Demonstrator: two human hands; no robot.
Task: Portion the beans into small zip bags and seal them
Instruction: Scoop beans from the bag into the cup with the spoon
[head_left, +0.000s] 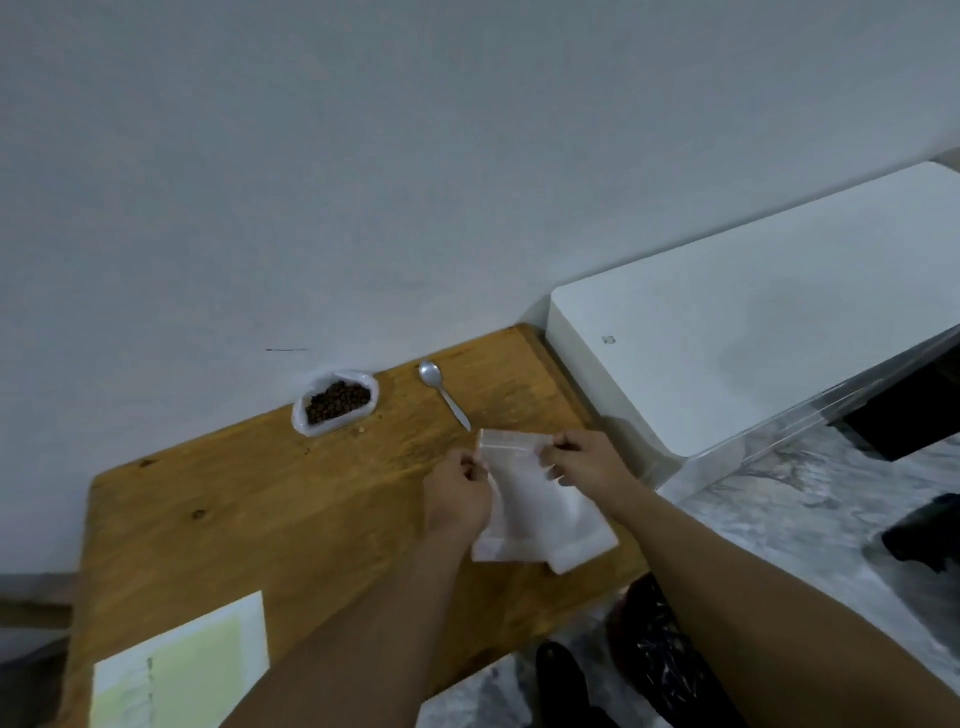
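My left grip (457, 493) and right grip (582, 462) are each clamped on a top corner of a small zip bag (519, 483), pinching it at the seal strip, low over the wooden bench (234, 493). The beans (337, 400) sit in an open white bag (304, 423) by the wall, a spoon (444, 392) just beside them
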